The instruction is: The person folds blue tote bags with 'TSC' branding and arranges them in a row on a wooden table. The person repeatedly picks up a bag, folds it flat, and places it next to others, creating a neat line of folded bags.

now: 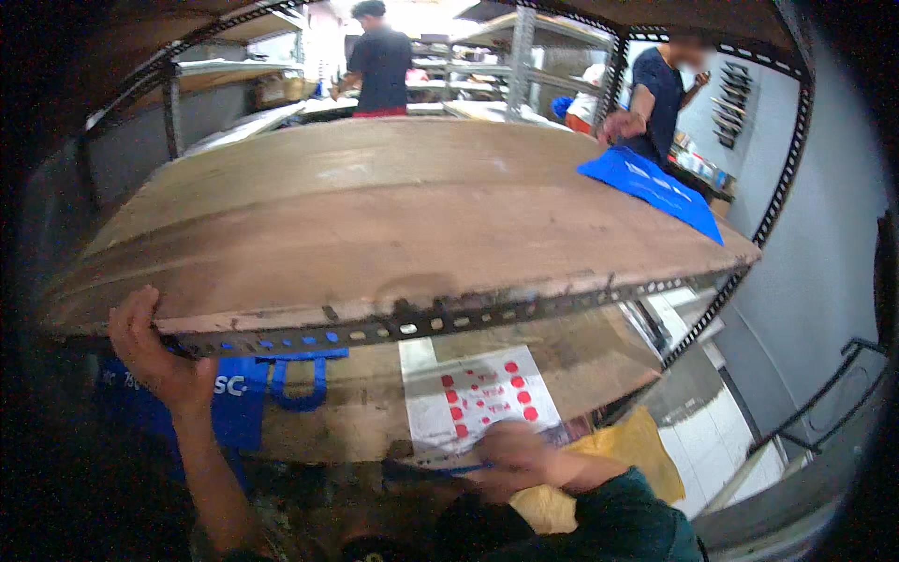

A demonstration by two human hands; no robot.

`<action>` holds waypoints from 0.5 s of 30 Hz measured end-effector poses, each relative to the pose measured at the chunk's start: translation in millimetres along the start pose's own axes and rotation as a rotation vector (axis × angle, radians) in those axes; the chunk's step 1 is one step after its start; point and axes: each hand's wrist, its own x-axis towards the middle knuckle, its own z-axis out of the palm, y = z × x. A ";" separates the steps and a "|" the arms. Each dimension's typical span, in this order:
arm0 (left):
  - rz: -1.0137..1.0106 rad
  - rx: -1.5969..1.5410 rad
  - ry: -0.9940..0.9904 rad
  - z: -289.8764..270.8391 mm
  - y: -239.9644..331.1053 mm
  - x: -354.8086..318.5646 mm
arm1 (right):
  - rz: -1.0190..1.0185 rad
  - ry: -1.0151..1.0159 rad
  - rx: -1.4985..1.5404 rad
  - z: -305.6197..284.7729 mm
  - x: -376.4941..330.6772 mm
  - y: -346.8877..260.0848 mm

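Fingers of left hand (154, 351) clamp the shelf edge (393, 328); blurred right hand (515, 459), grip unclear, touches white sheet (478, 398).

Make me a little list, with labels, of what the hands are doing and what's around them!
Left hand: grips the front edge of the wooden shelf board
Right hand: blurred, at the near edge of the white sheet with red dots; grip unclear
Lower shelf: blue bag with handles lies left of the sheet
Shelf edge: perforated metal rail
Top board, far right: blue bag under another person's hand
Below right: yellow cloth
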 end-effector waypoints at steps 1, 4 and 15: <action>0.008 0.017 -0.015 -1.3 -2.7 -0.9 | -0.067 0.161 -0.199 -37.2 -8.3 -2.9; -0.013 0.008 -0.034 6.0 2.1 -6.8 | -0.055 0.599 -0.988 -162.6 -36.7 3.0; -0.076 0.126 -0.084 6.4 -5.2 -5.2 | 0.544 0.137 -0.575 -369.2 -60.6 42.3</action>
